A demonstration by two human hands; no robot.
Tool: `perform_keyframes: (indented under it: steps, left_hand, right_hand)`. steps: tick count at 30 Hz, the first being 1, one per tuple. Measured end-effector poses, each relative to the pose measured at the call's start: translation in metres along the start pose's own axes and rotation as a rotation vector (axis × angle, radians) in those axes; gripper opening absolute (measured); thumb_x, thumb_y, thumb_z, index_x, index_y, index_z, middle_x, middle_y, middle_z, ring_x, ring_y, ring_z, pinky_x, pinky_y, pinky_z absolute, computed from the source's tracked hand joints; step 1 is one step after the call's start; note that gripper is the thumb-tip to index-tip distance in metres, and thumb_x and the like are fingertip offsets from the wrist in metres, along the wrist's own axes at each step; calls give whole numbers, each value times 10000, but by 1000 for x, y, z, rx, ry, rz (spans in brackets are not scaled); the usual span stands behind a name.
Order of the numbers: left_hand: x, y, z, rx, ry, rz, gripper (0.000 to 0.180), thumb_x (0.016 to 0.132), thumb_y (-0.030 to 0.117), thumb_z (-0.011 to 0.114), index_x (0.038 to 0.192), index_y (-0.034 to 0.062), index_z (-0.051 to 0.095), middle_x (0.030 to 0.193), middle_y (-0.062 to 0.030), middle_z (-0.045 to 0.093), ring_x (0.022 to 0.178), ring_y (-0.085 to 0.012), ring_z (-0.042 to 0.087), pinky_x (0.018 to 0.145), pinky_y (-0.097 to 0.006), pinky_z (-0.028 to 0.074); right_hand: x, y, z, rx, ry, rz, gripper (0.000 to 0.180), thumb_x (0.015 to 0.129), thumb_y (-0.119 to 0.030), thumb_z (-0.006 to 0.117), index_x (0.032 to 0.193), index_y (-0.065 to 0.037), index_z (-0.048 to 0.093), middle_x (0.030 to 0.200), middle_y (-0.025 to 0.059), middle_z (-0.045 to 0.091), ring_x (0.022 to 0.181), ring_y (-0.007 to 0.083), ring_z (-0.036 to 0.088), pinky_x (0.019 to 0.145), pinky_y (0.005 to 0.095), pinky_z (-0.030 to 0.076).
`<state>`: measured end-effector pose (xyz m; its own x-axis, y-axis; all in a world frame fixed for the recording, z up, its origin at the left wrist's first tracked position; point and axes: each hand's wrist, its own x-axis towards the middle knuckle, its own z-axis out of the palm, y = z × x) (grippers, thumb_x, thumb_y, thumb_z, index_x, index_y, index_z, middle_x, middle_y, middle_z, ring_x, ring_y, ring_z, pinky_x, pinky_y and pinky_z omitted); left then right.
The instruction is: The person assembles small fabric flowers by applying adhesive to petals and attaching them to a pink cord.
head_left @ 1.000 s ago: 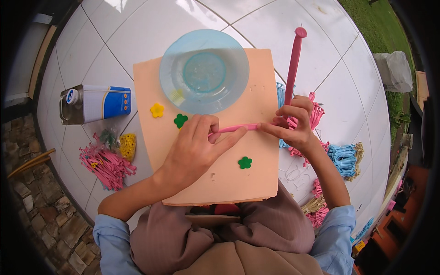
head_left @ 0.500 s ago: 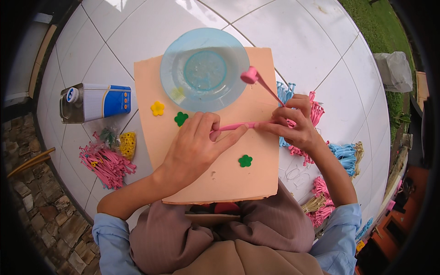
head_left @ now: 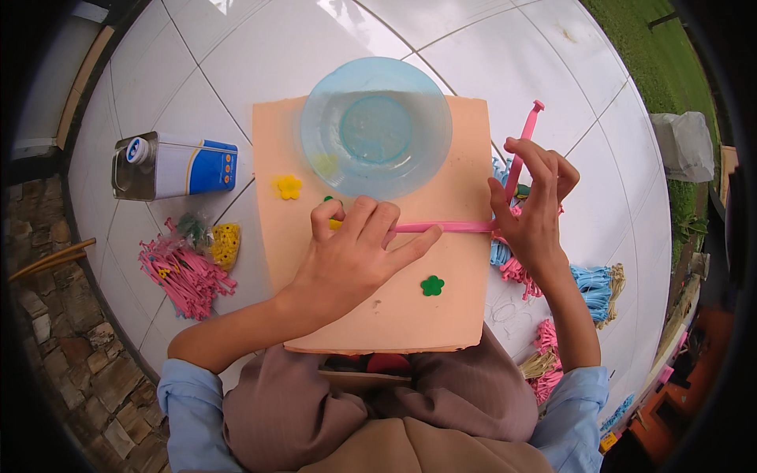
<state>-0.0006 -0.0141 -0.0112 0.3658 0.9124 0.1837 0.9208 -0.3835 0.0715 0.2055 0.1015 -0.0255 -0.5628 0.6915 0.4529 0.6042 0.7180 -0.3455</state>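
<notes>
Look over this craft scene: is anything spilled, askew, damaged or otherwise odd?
Nothing looks spilled or broken. The clear blue plastic bowl overhangs the far edge of the peach foam board, and the white-and-blue metal can lies on its side on the white tiled floor.

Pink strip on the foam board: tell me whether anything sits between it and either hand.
Nothing visible does. The left hand presses the pink strip flat on the peach foam board, and the right hand grips its bend, lifting the free end upward.
</notes>
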Motion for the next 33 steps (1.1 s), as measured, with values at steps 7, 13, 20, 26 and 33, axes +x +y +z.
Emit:
perform_keyframes:
  steps: [7, 13, 20, 26, 33]
  left_hand:
    - [-1, 1, 7, -22, 37, -13, 445, 752, 111, 560, 1159, 289, 568, 897, 4, 459, 914, -141, 450, 786, -407, 260]
    - [-2, 0, 8, -27, 58, 0, 421, 768, 124, 542, 1153, 295, 568, 905, 4, 457, 933, -138, 445, 818, -416, 245]
    - [-2, 5, 8, -56, 39, -45, 441, 762, 99, 572, 1151, 306, 580, 923, 13, 453, 921, -144, 445, 757, -430, 246]
    - [-4, -2, 7, 4, 14, 14, 427, 774, 164, 525, 1183, 285, 540, 926, -16, 448, 931, -167, 426, 780, -406, 248]
    - [-3, -2, 2, -69, -34, 1, 419, 777, 161, 522, 1177, 285, 541, 924, -19, 448, 927, -171, 432, 783, -410, 261]
  right_hand:
    - [65, -19, -3, 95, -352, -353, 520, 697, -83, 688, 1189, -98, 521, 1160, 32, 496, 1081, 257, 432, 895, 365, 411]
    - [71, -11, 11, 48, -366, -646, 375, 677, -59, 615, 1050, -78, 585, 991, 29, 565, 1030, 219, 496, 955, 406, 405]
    - [48, -2, -17, 52, -441, -462, 468, 655, -187, 669, 1102, -88, 571, 924, 46, 569, 955, 224, 525, 974, 401, 397]
    - [61, -23, -22, 144, -546, -196, 717, 604, -407, 745, 1213, -102, 521, 1077, 83, 495, 1007, 279, 454, 892, 410, 408]
    - [62, -19, -15, -8, -587, -274, 767, 620, -514, 686, 1270, -146, 506, 1115, 84, 455, 1015, 284, 414, 918, 420, 365]
